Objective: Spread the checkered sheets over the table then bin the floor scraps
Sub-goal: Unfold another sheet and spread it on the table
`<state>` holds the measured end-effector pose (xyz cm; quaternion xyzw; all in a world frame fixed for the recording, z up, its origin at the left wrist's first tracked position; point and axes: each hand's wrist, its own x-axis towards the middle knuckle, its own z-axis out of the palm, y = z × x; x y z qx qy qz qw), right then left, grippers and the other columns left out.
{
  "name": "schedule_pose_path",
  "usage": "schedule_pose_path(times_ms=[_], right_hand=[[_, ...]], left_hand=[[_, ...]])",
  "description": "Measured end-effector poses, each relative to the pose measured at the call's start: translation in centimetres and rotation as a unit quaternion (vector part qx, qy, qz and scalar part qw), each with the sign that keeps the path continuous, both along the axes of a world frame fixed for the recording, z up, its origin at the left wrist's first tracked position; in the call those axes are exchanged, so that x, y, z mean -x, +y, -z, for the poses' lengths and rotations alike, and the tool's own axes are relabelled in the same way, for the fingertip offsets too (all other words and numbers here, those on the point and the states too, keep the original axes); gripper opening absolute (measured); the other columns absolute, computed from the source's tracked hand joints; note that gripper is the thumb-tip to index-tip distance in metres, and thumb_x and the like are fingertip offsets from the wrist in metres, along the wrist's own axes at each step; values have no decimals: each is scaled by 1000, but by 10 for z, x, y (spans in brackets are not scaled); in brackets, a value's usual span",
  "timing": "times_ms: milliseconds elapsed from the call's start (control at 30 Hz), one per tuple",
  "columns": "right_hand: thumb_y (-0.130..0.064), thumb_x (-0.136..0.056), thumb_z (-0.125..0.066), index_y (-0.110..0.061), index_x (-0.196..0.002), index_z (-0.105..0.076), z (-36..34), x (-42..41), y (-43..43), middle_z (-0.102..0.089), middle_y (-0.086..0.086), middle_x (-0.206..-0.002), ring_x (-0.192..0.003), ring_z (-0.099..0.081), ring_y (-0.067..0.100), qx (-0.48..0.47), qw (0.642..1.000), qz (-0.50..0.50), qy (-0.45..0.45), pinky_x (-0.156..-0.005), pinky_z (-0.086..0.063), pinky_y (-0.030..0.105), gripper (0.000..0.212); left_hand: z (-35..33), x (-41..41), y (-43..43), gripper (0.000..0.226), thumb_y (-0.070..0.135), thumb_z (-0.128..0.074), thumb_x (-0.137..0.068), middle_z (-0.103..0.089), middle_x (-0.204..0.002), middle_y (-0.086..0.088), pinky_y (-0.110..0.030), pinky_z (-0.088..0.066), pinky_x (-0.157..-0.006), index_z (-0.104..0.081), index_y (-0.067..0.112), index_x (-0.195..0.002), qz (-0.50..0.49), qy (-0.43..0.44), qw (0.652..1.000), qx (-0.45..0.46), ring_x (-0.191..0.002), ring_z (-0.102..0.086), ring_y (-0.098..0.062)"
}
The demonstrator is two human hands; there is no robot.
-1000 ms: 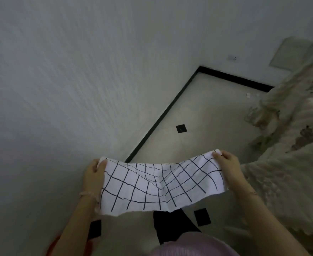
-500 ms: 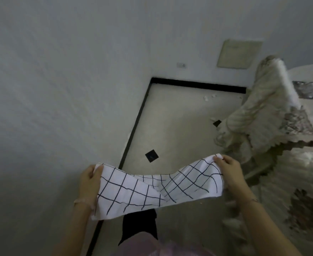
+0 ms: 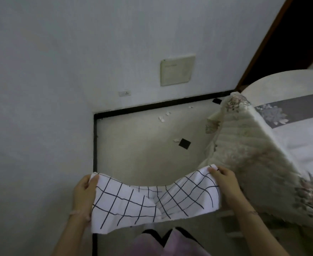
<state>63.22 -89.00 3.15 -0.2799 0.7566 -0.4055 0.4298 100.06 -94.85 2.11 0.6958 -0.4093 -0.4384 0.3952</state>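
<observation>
- Fingertips (image 3: 94, 179) of the left hand (image 3: 83, 196) are clamped on the left edge of the checkered sheet (image 3: 152, 202), thumb on top; the right hand (image 3: 225, 183) pinches the right corner the same way.
- The sheet hangs between both hands in the lower middle of the frame, sagging and creased at its centre, held in the air above the floor and not yet on anything.
- To my eye the spreading step is in hand; the table (image 3: 273, 78) sits at the right edge, a cream cover (image 3: 244, 148) heaped over its near side.
- The next move would call for carrying the sheet right and pulling it taut before laying it flat.
- White scraps (image 3: 163, 118) lie on the floor near the far wall, more beside a black tile (image 3: 184, 143); the binning looks undone.
- The wall plate (image 3: 177, 70) bears faint writing, too blurred to read.
</observation>
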Motion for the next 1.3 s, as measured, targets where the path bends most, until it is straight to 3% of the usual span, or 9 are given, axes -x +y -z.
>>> schedule_pose_path(times_ms=[233,433,600,700,833,1000,1100,1167,1300], right_hand=[[-27,-91,-56,-27,-79,-67,-6,29,-101,-71,-3,-80,-75,-66,13,46,996,77,-1,-61,-49,27,17],[-18,-91,-55,-1,-86,-66,-9,60,-193,-65,17,-78,-73,-60,19,75,995,68,13,-62,-46,27,21],[-22,-91,-55,-19,-78,-66,-70,114,-273,-64,-9,-68,-61,-58,-12,153,982,70,86,-52,-42,4,17],[-28,-89,-57,-9,-77,-64,-116,154,-296,-61,10,-70,-61,-56,6,210,964,131,103,-57,-43,19,23],[-25,-87,-59,-21,-74,-66,-155,214,-284,-63,-8,-64,-61,-57,2,262,928,230,128,-54,-45,14,15],[-26,-87,-61,-27,-80,-70,-141,279,-220,-69,-6,-81,-79,-64,13,226,875,398,157,-69,-52,27,11],[-24,-87,-61,-25,-75,-68,-126,301,-175,-65,-11,-68,-67,-59,8,195,843,473,167,-63,-46,25,14],[-20,-88,-61,-21,-72,-67,-117,309,-149,-63,-8,-64,-63,-57,8,176,815,528,162,-62,-45,26,18],[-16,-88,-61,-11,-81,-69,-98,319,-101,-67,4,-74,-74,-60,21,149,750,627,150,-68,-47,32,12]], left_hand=[[-23,46,-167,14,22,-51,-93,-64,-81,-3,-28,-46,-58,-63,18,-86,76,-12,996,46,-71,-58,-16],[-29,100,-267,17,23,-50,-94,-63,-77,-2,-23,-43,-52,-62,13,-86,97,-33,993,54,-66,-56,-13],[-88,173,-372,21,25,-50,-94,-59,-76,-5,-27,-44,-55,-61,7,-91,127,-50,979,148,-65,-51,-11],[-129,230,-426,20,29,-51,-92,-57,-74,-4,-20,-46,-53,-61,15,-82,154,-11,964,215,-63,-48,-11],[-165,321,-474,23,37,-53,-89,-59,-84,-7,-31,-45,-67,-58,23,-72,229,56,941,243,-74,-52,-16],[-158,446,-492,23,34,-53,-90,-56,-73,3,-17,-43,-56,-56,25,-70,352,95,902,229,-66,-49,-7],[-143,516,-485,21,29,-51,-93,-57,-83,-6,-24,-44,-67,-57,22,-74,436,144,871,174,-79,-52,-18],[-133,558,-477,21,24,-51,-95,-57,-78,-4,-16,-45,-62,-59,14,-78,478,155,851,149,-76,-53,-17],[-112,625,-458,16,22,-52,-95,-69,-67,14,-4,-47,-48,-63,21,-83,544,182,814,92,-58,-63,9]])
